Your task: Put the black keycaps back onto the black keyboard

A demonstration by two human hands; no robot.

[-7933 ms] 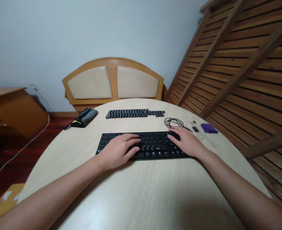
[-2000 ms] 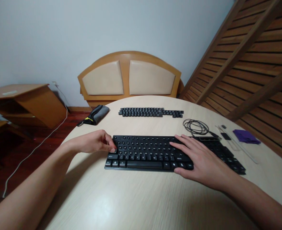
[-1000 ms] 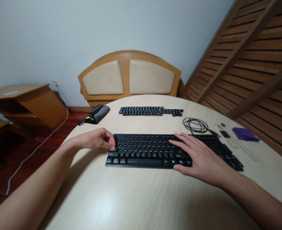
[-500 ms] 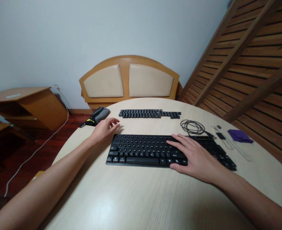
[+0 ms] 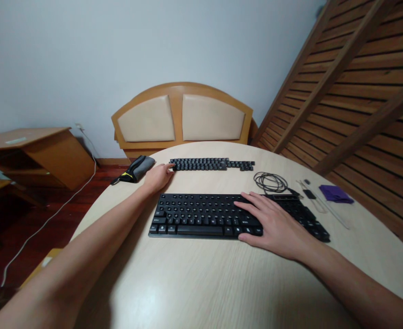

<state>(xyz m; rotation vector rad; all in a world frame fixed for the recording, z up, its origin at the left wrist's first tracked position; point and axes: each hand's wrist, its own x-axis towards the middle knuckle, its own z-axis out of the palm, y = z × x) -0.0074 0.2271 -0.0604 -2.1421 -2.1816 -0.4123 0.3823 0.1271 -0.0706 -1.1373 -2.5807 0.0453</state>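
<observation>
A black keyboard point(image 5: 201, 217) lies flat on the table, many of its upper positions showing bare key posts while the bottom row still carries keycaps. My right hand point(image 5: 271, 224) rests over its right part, fingers spread, hiding the keys beneath. Beyond the keyboard, loose black keycaps point(image 5: 201, 164) are laid out in rows. At the left end of those rows is my left hand point(image 5: 160, 176), thumb and fingertips closed around a keycap point(image 5: 174, 167). That keycap is mostly covered by the fingers.
A grey and black glove-like bundle point(image 5: 136, 169) with a yellow mark lies left of my left hand. To the right are a coiled black cable point(image 5: 270, 182), a wire keycap puller point(image 5: 310, 194), a thin rod point(image 5: 327, 205) and a folded purple cloth point(image 5: 336, 193). A chair back point(image 5: 179, 116) stands behind the table.
My left hand has moved forward and right from beside the keyboard's upper left corner to the end of the keycap rows, its fingers closing there. The right hand stays on the keyboard.
</observation>
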